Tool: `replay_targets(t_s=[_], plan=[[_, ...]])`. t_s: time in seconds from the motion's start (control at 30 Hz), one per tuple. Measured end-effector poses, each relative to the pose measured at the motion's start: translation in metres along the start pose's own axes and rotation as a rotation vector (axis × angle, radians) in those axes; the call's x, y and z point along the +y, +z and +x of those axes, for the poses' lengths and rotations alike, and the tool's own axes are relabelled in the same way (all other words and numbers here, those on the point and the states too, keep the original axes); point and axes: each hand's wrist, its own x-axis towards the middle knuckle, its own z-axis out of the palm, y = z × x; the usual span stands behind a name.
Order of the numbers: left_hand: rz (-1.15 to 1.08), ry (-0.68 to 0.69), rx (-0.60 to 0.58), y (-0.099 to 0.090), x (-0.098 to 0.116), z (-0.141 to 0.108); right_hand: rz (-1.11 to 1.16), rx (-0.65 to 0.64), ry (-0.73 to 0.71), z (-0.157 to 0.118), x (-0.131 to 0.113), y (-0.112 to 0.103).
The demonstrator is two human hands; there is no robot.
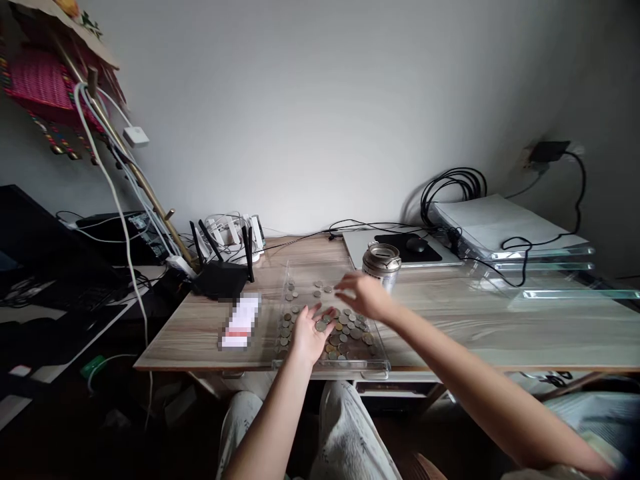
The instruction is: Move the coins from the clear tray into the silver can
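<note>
My left hand (309, 335) is palm up above a clear plastic tray (325, 365), with a few coins (321, 326) resting on the palm and fingers. My right hand (367, 295) hovers over the tray's right side, its fingers apart and pointing left, with no coin visible in them. Many loose coins (345, 320) lie flat in the tray, most of them in its near half, silver and some yellowish. Behind my right hand stands a silver metal can (383, 257) with a slot in its lid; the hand hides its lower part.
A black router (220, 277) and a blurred-out phone-shaped object (240, 321) lie left of the tray. A black mouse (416, 245) sits on a black pad at the back. Clear acrylic shelves (515, 227) and coiled black cable (453, 183) are on the right.
</note>
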Motion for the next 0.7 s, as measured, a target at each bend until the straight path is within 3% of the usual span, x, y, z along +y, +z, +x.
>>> replay_targets(t_s=[0.1,0.23,0.33,0.43,0.5,0.6,0.7], plan=[[-0.031,-0.01,0.002,-0.001,0.0,0.001,0.084,-0.155,-0.133,-0.014,-0.026,0.031],[-0.041,-0.046,-0.033,-0.002,0.001,0.002,0.195,-0.195,-0.082,-0.02,-0.03,0.045],[-0.045,-0.048,-0.039,-0.001,0.002,0.0,0.206,-0.097,-0.021,-0.013,-0.017,0.028],[-0.024,-0.058,-0.025,0.001,0.002,-0.002,0.092,0.195,0.118,0.002,0.015,-0.009],[-0.003,-0.067,-0.031,0.002,0.002,-0.002,-0.031,0.344,0.304,0.014,0.043,-0.035],[0.011,-0.074,-0.045,0.001,0.003,-0.002,-0.091,0.221,0.471,0.029,0.081,-0.057],[0.018,-0.074,-0.047,0.0,0.003,-0.002,-0.044,0.012,0.476,0.036,0.1,-0.059]])
